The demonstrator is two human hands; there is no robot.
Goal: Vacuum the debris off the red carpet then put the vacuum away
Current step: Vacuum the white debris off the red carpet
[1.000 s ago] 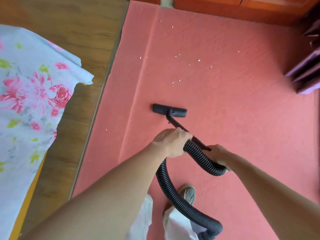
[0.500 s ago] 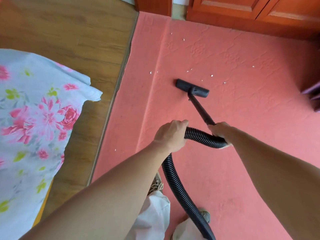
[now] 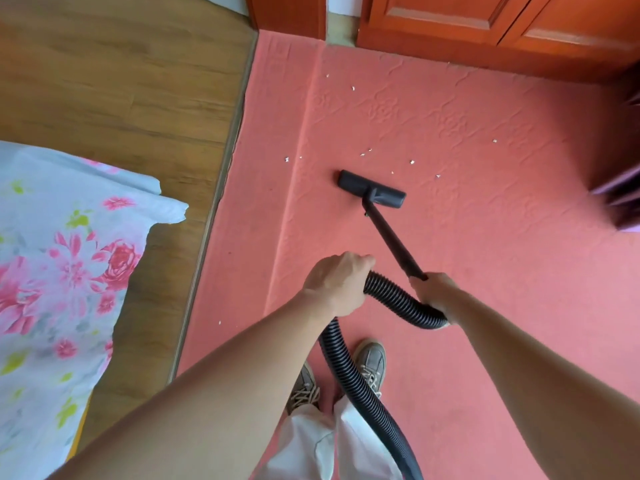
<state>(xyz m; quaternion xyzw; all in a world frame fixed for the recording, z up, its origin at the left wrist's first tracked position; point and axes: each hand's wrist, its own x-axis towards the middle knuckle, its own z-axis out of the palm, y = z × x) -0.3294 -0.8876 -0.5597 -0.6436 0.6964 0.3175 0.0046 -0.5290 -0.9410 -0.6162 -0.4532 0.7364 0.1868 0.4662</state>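
Note:
A black vacuum floor head lies flat on the red carpet, joined to a black wand. My right hand grips the wand's lower end where the ribbed black hose begins. My left hand grips the hose a little further back, and the hose loops down between my feet. Small white debris bits lie scattered just beyond the head, with more near the carpet's left fold and a lone speck near the left edge.
Wooden floor borders the carpet on the left. A floral sheet covers a bed at left. Orange-brown wooden cabinet doors stand along the far edge. A dark purple piece of furniture juts in at right. My shoes stand on the carpet.
The floor head has travelled forward up the carpet toward the scattered bits. Both hands have followed, still holding wand and hose, and I have stepped forward.

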